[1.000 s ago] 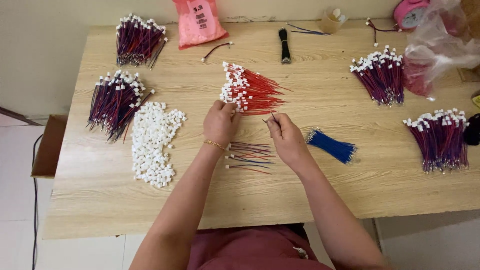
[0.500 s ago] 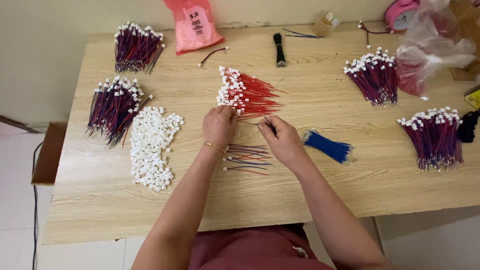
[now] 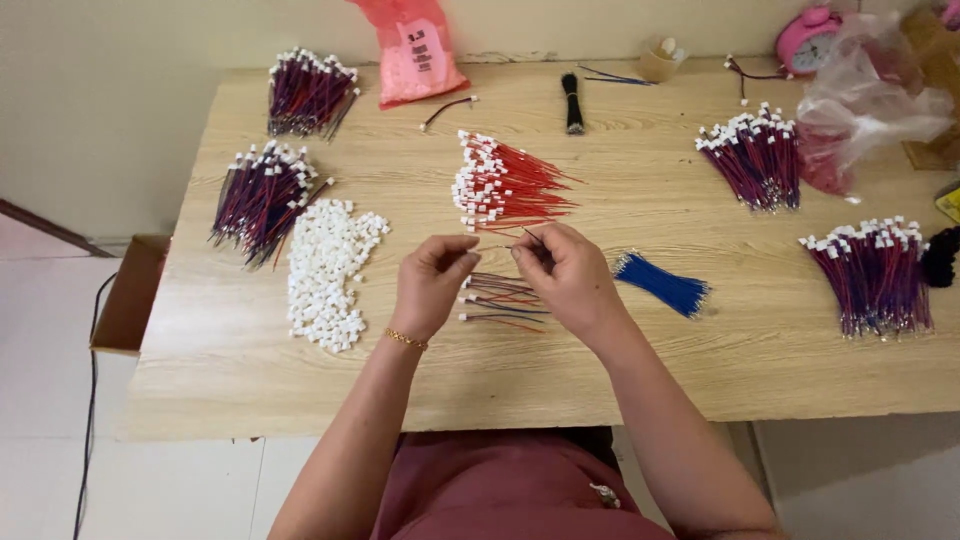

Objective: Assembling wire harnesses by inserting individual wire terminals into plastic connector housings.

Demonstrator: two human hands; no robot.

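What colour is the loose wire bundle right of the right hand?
Blue wire bundle, clearest in the head view.

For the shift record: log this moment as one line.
left hand: pinching small part | right hand: pinching thin wire | between hands: few finished leads | nearby: red wires, white connectors, blue wires

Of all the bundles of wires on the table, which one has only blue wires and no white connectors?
The small blue bundle just beside the right hand; the others carry white connectors on red or red-and-blue wires.
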